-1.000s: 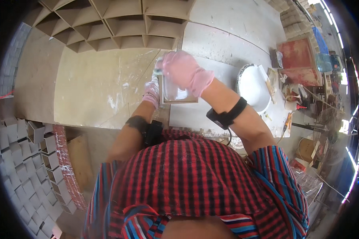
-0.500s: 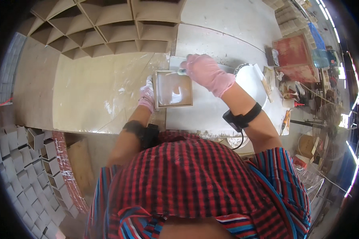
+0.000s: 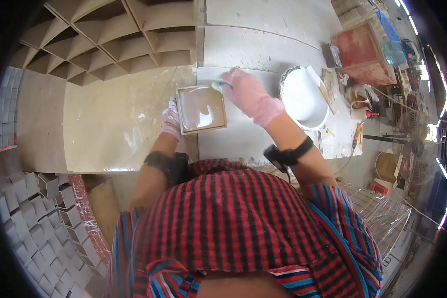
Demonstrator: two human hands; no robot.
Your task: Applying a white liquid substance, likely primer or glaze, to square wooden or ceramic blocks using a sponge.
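Observation:
A shallow square brown board box [image 3: 180, 113], open toward me, has a glossy wet-looking inner surface. My left hand [image 3: 171, 120], in a pink glove, grips its left wall; the fingertips are partly hidden along that side. At the box's upper right corner, my pink-gloved right hand [image 3: 252, 97] is closed on a small pale-green and dark tool [image 3: 217, 86], whose kind I cannot make out. The tool's tip is at the rim. Right of that hand stands a round white tub [image 3: 303, 102] of white material, with a flat wooden-handled blade [image 3: 325, 93] at its right edge.
A stack of brown board boxes [image 3: 171, 39] rises at the far left of the worktable [image 3: 114, 119]. Beyond the tub are a red-stained box [image 3: 360, 49], a glue bottle [image 3: 371, 114] and a fan [image 3: 414, 124]. Many more boxes [image 3: 39, 233] pile up at lower left.
The box and both hands appear shifted left in the view, as does the table, so my head has turned somewhat. More of the white tub shows. The tool has moved slightly inward from the corner.

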